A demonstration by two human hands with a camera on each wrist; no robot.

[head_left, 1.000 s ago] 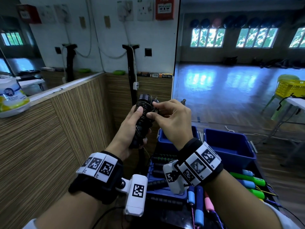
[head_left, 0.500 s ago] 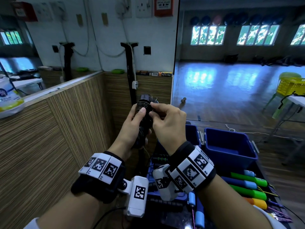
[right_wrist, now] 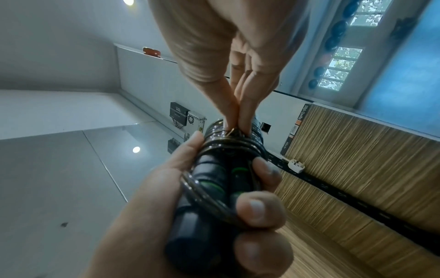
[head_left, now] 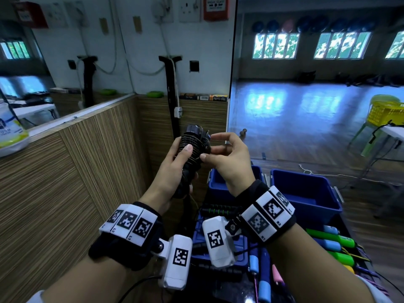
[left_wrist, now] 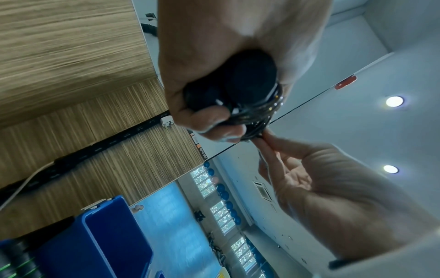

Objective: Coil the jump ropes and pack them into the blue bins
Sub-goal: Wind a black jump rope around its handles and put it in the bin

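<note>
Right fingertips (right_wrist: 234, 114): thumb and forefinger were pressed together, pinching the thin dark cord (right_wrist: 232, 131) at the top of the wound bundle; the other fingers stood loosely fanned behind them.
Right hand (head_left: 227, 159): held up to the right of the bundle, touching it only at the pinch, palm turned toward the left hand.
Left fingers (right_wrist: 258, 208): curled round the pair of black jump-rope handles (head_left: 192, 154), thumb laid along the near side on the coils, fingertips wrapped over the far side.
Left hand (head_left: 175, 171): gripped the handles upright at chest height, in front of the wood-grain wall panel (head_left: 76, 171).
Jump rope: its two black handles, ringed with green bands, were held side by side; the cord was wound in tight turns round their upper half, with a loose loop lower down under the left fingers.
Blue bins (head_left: 306, 193): two stood below and beyond the hands; the right one showed a bare floor, the left one (head_left: 218, 184) was mostly hidden behind the right wrist.
Other ropes: a black pair of handles with green bands (head_left: 220, 209) lay just before the left bin; green and light-blue handles (head_left: 330, 239) lay in a row at the lower right.
Farther out: a yellow basket (head_left: 384, 113) sat at the far right.
</note>
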